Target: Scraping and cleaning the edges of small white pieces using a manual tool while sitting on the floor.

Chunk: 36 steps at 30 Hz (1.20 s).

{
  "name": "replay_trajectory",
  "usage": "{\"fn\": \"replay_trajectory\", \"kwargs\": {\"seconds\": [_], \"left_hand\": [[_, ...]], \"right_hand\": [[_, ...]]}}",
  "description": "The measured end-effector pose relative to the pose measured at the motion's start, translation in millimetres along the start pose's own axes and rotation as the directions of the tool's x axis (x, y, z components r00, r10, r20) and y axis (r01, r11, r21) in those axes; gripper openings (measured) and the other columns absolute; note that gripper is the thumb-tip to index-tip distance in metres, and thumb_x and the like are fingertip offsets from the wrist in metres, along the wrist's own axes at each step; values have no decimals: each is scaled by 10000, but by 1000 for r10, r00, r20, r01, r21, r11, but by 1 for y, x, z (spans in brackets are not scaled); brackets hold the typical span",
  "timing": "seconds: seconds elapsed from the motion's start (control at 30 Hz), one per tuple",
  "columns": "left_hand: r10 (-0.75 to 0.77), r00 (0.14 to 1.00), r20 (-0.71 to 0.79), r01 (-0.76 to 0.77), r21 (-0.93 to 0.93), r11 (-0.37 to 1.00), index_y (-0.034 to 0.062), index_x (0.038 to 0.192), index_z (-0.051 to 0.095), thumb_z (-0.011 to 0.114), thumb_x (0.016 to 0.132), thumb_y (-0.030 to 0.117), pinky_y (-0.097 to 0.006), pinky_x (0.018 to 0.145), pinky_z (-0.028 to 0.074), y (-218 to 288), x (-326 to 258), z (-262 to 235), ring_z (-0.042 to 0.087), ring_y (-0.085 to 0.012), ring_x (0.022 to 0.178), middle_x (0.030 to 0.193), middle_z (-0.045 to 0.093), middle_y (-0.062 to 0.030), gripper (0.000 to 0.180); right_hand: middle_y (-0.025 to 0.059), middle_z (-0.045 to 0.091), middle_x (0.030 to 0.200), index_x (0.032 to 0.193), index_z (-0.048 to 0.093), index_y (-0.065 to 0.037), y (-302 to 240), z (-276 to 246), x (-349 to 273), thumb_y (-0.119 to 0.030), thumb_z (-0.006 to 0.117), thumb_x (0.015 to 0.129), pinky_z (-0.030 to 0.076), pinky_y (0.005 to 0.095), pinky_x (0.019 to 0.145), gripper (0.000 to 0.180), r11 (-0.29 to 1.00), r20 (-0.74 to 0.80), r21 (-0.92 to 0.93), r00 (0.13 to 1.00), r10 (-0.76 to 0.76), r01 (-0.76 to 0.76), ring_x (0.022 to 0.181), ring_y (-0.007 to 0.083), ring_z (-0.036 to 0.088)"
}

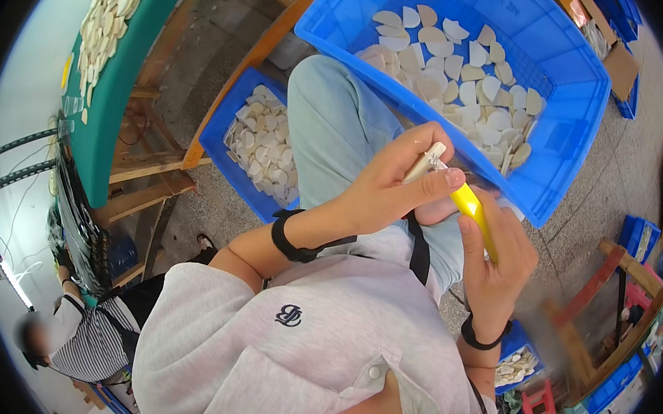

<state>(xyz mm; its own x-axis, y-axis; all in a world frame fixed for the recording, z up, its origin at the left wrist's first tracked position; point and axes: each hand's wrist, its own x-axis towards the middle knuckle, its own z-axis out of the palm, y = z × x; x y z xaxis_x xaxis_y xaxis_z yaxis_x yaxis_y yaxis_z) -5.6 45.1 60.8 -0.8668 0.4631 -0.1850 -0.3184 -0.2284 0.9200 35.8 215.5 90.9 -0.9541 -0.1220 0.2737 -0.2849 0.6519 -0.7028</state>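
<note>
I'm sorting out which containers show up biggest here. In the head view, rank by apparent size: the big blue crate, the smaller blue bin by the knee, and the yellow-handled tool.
1. Big blue crate, largest by far.
2. Smaller blue bin; it lies lower, farther from the camera, so its true size is unsure.
3. Yellow-handled tool, smallest, held in the right hand.

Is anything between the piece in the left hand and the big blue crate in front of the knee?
Nothing visible. The left hand holds the small pale piece above the knee, just short of the large blue crate. The right hand holds a yellow-handled tool to it from below, on the near side.
</note>
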Motion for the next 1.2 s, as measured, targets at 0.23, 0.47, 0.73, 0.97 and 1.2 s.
{"fn": "replay_trajectory", "kwargs": {"seconds": [0.23, 0.47, 0.73, 0.97, 1.2], "left_hand": [[40, 999, -1, -39, 157, 987, 63, 934, 460, 503, 905, 162, -182, 610, 442, -6, -1, -3, 512, -38, 726, 799, 485, 11, 112], [75, 992, -101, -59, 154, 986, 53, 793, 470, 452, 919, 233, -226, 621, 369, -7, 6, -1, 430, -68, 698, 757, 479, -4, 220], [-144, 964, 223, 256, -638, 727, 105, 658, 394, 343, 899, 401, -259, 566, 293, -2, 14, -14, 361, -155, 622, 660, 382, -28, 385], [-164, 932, 322, 358, -764, 536, 119, 628, 360, 368, 888, 434, -267, 547, 285, 0, 15, -12, 351, -155, 632, 648, 350, -26, 408], [-201, 943, 264, 331, -719, 611, 121, 612, 351, 365, 895, 456, -270, 544, 288, -1, 13, -15, 355, -161, 632, 639, 353, -31, 438]], "right_hand": [[35, 472, 608, 1019, 635, -64, 4, 0, -2, -177, 706, 737, 344, 293, 425, 312, 991, 7, -126, 999, -50, 51, 460, 183, 450], [62, 574, 708, 1014, 630, -50, 7, 10, -1, -175, 674, 784, 405, 285, 481, 265, 981, -77, -191, 997, 8, -23, 539, 201, 530], [108, 610, 780, 999, 617, 8, 12, 3, -4, -90, 633, 817, 428, 268, 578, 208, 968, -227, -5, 943, 242, -250, 641, 176, 556], [99, 599, 761, 994, 618, 13, 10, 5, -7, -83, 622, 824, 410, 248, 579, 195, 949, -164, 92, 935, 314, -303, 631, 142, 528], [102, 604, 766, 983, 617, 13, 6, 2, -9, -103, 633, 821, 418, 251, 583, 200, 956, -143, 68, 945, 293, -286, 638, 162, 550]]}}
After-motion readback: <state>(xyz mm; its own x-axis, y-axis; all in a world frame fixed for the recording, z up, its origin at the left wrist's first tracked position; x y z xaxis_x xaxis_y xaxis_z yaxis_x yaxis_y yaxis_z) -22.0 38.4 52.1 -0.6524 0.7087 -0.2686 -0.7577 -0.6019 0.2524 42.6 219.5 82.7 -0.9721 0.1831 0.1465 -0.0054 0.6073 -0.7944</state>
